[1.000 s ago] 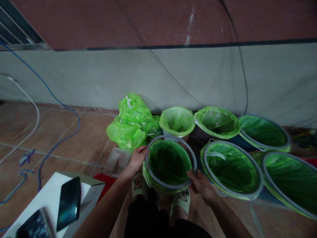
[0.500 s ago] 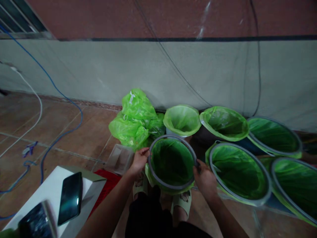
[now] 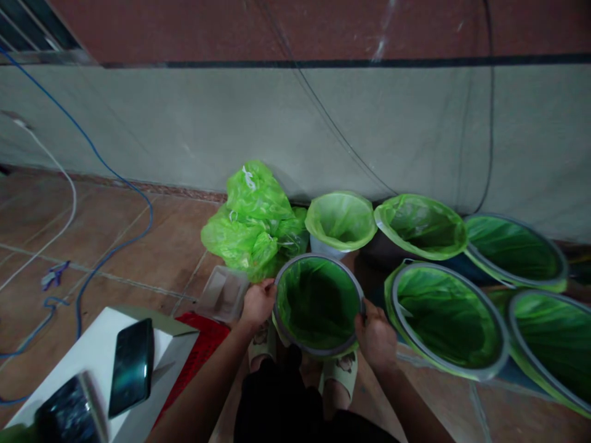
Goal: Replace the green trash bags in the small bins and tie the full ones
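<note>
Right in front of my feet is a round trash can (image 3: 318, 352) with a grey rim ring and a green bag lining its inside. My left hand (image 3: 259, 303) grips the rim at its left side, fingers curled on the edge. On the opposite side, my right hand (image 3: 376, 335) is closed on the rim too. Close by on the right stands another lined trash can (image 3: 450, 320) with a grey ring. Behind the held can is a white can with a pale green bag (image 3: 341, 221) folded over its edge.
Several knotted green bags (image 3: 253, 221) lie piled by the wall. More lined cans (image 3: 517, 252) stand to the right. At left are a clear plastic box (image 3: 224, 294), a red basket (image 3: 203, 332), a white box (image 3: 99, 332) bearing a phone (image 3: 132, 366), and a blue cable (image 3: 111, 252) on the tiles.
The held trash can and both hands have shifted very slightly left, with the right hand a little lower on the rim. The view has tilted a bit.
</note>
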A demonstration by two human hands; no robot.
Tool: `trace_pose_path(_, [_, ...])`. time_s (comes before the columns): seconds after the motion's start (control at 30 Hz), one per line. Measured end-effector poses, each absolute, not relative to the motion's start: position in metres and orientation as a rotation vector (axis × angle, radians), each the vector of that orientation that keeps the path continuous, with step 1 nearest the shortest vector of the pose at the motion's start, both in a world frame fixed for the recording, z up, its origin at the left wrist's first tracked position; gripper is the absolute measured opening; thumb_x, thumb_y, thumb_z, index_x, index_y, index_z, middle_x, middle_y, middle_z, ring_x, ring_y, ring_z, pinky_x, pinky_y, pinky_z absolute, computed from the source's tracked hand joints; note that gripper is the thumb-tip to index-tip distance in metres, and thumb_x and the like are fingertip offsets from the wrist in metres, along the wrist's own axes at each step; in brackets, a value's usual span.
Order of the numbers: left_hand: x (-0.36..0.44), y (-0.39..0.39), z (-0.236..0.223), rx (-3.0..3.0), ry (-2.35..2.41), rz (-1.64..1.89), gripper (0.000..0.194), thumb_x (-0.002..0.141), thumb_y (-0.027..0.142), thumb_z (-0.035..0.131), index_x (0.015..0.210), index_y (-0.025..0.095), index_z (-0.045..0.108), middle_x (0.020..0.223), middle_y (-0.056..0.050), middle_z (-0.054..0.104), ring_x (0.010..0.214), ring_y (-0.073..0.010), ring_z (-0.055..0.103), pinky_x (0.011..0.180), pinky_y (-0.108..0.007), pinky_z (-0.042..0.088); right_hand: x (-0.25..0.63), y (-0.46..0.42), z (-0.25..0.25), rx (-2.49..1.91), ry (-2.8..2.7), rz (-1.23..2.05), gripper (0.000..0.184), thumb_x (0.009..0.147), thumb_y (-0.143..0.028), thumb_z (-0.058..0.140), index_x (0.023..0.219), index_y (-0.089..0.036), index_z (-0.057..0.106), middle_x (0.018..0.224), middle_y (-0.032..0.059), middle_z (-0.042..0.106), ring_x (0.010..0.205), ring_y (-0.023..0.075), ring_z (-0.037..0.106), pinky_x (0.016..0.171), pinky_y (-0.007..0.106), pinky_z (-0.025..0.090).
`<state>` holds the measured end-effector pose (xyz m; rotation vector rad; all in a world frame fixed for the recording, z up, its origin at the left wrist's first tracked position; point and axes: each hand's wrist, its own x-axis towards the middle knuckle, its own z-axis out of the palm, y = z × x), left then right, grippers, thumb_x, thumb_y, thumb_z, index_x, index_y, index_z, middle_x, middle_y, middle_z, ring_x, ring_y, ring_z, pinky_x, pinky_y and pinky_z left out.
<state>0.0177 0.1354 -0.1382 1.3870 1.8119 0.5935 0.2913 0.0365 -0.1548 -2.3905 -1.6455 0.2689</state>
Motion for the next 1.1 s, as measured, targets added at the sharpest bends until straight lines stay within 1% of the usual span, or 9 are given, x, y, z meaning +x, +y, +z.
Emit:
trace_pose_path(0.1, [0.021, 0.136, -0.131, 1.57, 1.912, 0.476, 0.023, 0.082, 0.026, 0.057, 0.098, 0.022, 0.073, 0.089, -0.009, 0.074, 0.086, -0.0231, 0.067, 0.083, -0.03, 0.047, 0.292, 0.04, -0.153, -2.388, -1.664, 0.281, 0.039, 0.091, -0.023, 0.039, 0.126, -0.01, 0.052, 0.102, 0.013, 0.064, 0.083, 0.021, 0.064, 0.071, 0.03, 0.046])
trace_pose_path(0.2, [0.025, 0.137, -0.13, 1.621, 1.916, 0.451, 0.024, 0.083, 0.027, 0.057, 0.1, 0.022, 0.073, 0.088, -0.009, 0.074, 0.086, -0.0225, 0.068, 0.081, -0.028, 0.047, 0.292, 0.042, -0.152, -2.404, -1.642, 0.272, 0.039, 0.091, -0.022, 0.038, 0.126, -0.01, 0.051, 0.102, 0.0126, 0.064, 0.081, 0.0206, 0.064, 0.069, 0.03, 0.045])
trace_pose_path(0.3, [0.025, 0.137, -0.133, 1.674, 1.9, 0.407, 0.027, 0.084, 0.03, 0.057, 0.105, 0.02, 0.071, 0.089, -0.009, 0.074, 0.084, -0.022, 0.068, 0.078, -0.027, 0.048, 0.29, 0.045, -0.151, -2.393, -1.615, 0.27, 0.039, 0.091, -0.02, 0.038, 0.126, -0.01, 0.052, 0.102, 0.0127, 0.063, 0.081, 0.0203, 0.063, 0.07, 0.029, 0.046])
trace_pose_path(0.43, [0.023, 0.141, -0.136, 1.746, 1.898, 0.302, 0.033, 0.087, 0.032, 0.052, 0.112, 0.018, 0.067, 0.094, -0.01, 0.074, 0.083, -0.0213, 0.069, 0.077, -0.027, 0.049, 0.289, 0.051, -0.15, -2.394, -1.57, 0.275, 0.039, 0.091, -0.018, 0.039, 0.127, -0.011, 0.052, 0.104, 0.0123, 0.062, 0.083, 0.0187, 0.063, 0.073, 0.027, 0.046])
trace_pose_path(0.57, [0.027, 0.146, -0.136, 1.769, 1.907, 0.243, 0.035, 0.088, 0.035, 0.05, 0.114, 0.017, 0.066, 0.094, -0.009, 0.074, 0.083, -0.0209, 0.07, 0.075, -0.027, 0.05, 0.29, 0.057, -0.15, -2.435, -1.542, 0.288, 0.042, 0.09, -0.016, 0.04, 0.132, -0.012, 0.049, 0.107, 0.012, 0.062, 0.085, 0.0176, 0.063, 0.073, 0.026, 0.046])
trace_pose_path(0.73, [0.034, 0.147, -0.13, 1.713, 1.922, 0.24, 0.034, 0.086, 0.034, 0.052, 0.11, 0.018, 0.068, 0.09, -0.008, 0.075, 0.08, -0.0223, 0.07, 0.071, -0.029, 0.052, 0.293, 0.06, -0.146, -2.455, -1.554, 0.357, 0.045, 0.09, -0.014, 0.039, 0.133, -0.014, 0.048, 0.104, 0.0104, 0.065, 0.092, 0.0184, 0.062, 0.081, 0.027, 0.047])
trace_pose_path(0.9, [0.033, 0.152, -0.132, 1.551, 1.896, 0.309, 0.029, 0.08, 0.033, 0.057, 0.101, 0.017, 0.07, 0.09, -0.008, 0.075, 0.082, -0.0232, 0.07, 0.073, -0.03, 0.053, 0.292, 0.058, -0.158, -2.468, -1.547, 0.389, 0.047, 0.09, -0.012, 0.037, 0.136, -0.012, 0.046, 0.107, 0.0141, 0.064, 0.1, 0.0208, 0.061, 0.085, 0.028, 0.048])
trace_pose_path(1.0, [0.031, 0.151, -0.139, 1.488, 1.891, 0.373, 0.029, 0.078, 0.033, 0.058, 0.099, 0.016, 0.07, 0.093, -0.009, 0.075, 0.084, -0.0243, 0.07, 0.078, -0.033, 0.054, 0.287, 0.055, -0.172, -2.467, -1.513, 0.436, 0.049, 0.093, -0.015, 0.033, 0.141, -0.012, 0.04, 0.111, 0.0151, 0.064, 0.096, 0.0208, 0.063, 0.08, 0.029, 0.05])
trace_pose_path(1.1, [0.031, 0.146, -0.145, 1.515, 1.901, 0.39, 0.034, 0.079, 0.038, 0.055, 0.103, 0.016, 0.068, 0.096, -0.011, 0.074, 0.088, -0.0267, 0.07, 0.083, -0.037, 0.054, 0.28, 0.052, -0.177, -2.497, -1.453, 0.511, 0.05, 0.095, -0.02, 0.03, 0.145, -0.015, 0.036, 0.113, 0.0151, 0.064, 0.084, 0.0201, 0.067, 0.069, 0.029, 0.052])
